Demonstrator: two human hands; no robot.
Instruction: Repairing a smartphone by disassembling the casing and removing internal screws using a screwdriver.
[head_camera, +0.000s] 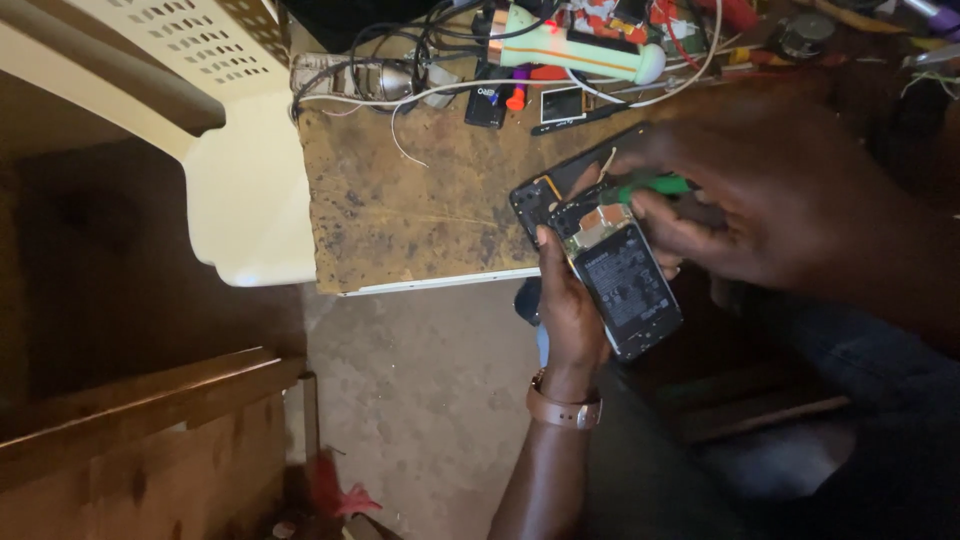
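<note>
My left hand (566, 300) grips an opened black smartphone (612, 262) by its edge; the back cover is off, showing the battery and circuit board. A brown watch strap sits on that wrist. My right hand (740, 195) holds a green-handled tool (652, 186) whose tip rests on the phone's upper board area. The phone is held in the air, above the front edge of the worn wooden worktop (400, 200).
At the worktop's far edge lie tangled cables (400, 75), a green and white torch-like device (575, 50) and small parts. A cream plastic chair (220, 130) stands left of the bench. Wooden furniture (140, 420) is at lower left, concrete floor below.
</note>
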